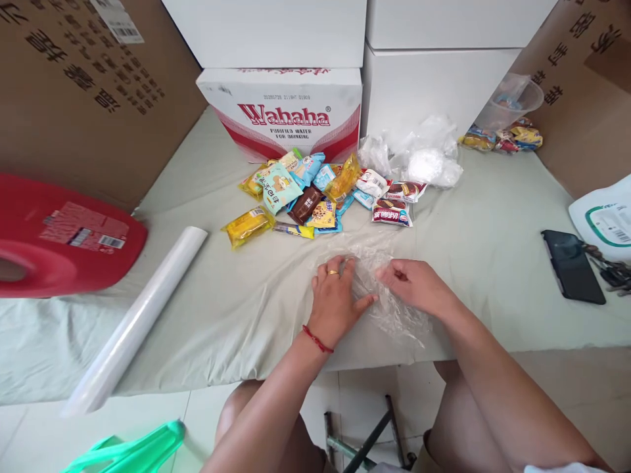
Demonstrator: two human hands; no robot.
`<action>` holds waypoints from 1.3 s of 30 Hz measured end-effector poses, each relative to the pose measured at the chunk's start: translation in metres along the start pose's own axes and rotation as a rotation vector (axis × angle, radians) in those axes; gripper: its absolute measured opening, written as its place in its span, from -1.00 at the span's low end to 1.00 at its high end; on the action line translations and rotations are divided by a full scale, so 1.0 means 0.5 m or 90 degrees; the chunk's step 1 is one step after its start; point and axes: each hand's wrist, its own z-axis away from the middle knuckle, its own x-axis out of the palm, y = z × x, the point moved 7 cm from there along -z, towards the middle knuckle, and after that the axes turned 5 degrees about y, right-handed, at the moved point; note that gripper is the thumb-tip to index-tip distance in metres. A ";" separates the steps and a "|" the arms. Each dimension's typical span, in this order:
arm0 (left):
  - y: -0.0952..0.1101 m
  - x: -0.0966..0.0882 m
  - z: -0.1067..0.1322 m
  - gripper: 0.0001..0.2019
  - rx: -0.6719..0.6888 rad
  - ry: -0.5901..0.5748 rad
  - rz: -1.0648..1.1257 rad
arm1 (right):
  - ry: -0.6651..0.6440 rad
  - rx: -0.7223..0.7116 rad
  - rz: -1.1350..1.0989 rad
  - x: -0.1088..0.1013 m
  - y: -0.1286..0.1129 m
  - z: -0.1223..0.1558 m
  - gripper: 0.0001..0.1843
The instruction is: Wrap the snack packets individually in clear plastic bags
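A thin clear plastic bag (399,322) lies crumpled on the cloth near the table's front edge. My left hand (338,295) rests on its left side, palm down and fingers apart, with a ring and a red string bracelet. At the bag's right side, my right hand (411,282) is closed, thumb and fingers pinching the plastic. Just beyond both hands sits a pile of small wrapped snacks, among them a yellow packet (248,226), a pale green packet (280,186), a brown packet (305,204) and a red-and-white packet (392,213).
Behind the snacks stand a Wahaha carton (290,135) and bunched white plastic bags (428,161). A plastic roll (142,315) and red jug (118,253) lie left. On the right are a phone (573,266), keys (616,272), a white bottle (608,217) and a clear tub (517,105).
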 end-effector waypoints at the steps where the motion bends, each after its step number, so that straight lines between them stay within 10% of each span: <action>1: 0.000 0.002 0.002 -0.17 -0.002 -0.008 0.000 | -0.006 -0.017 0.019 0.005 -0.006 0.001 -0.53; 6: -0.019 0.005 -0.005 -0.03 0.018 -0.066 0.001 | -0.022 -0.047 -0.134 0.000 0.007 -0.014 -0.74; 13: -0.072 -0.011 -0.013 -0.03 0.122 -0.219 0.035 | -0.034 0.189 -0.478 -0.058 0.087 -0.050 -0.52; 20: -0.105 -0.042 0.006 -0.07 0.187 -0.322 0.091 | -0.019 0.209 -0.247 -0.121 0.150 -0.059 -0.63; 23: -0.101 -0.056 0.009 -0.18 0.203 -0.311 0.133 | 0.174 0.175 0.000 -0.160 0.149 -0.059 -0.82; 27: -0.094 -0.082 0.003 -0.38 0.206 -0.252 0.218 | 0.551 -0.110 0.137 -0.167 0.007 0.020 -0.91; 32: -0.101 -0.068 -0.001 -0.32 0.186 -0.273 0.159 | 0.147 -0.616 0.180 0.008 -0.164 0.119 -0.66; 39: -0.112 -0.045 -0.001 0.13 0.163 -0.333 0.014 | -0.008 -0.322 0.232 0.017 -0.005 0.053 -0.11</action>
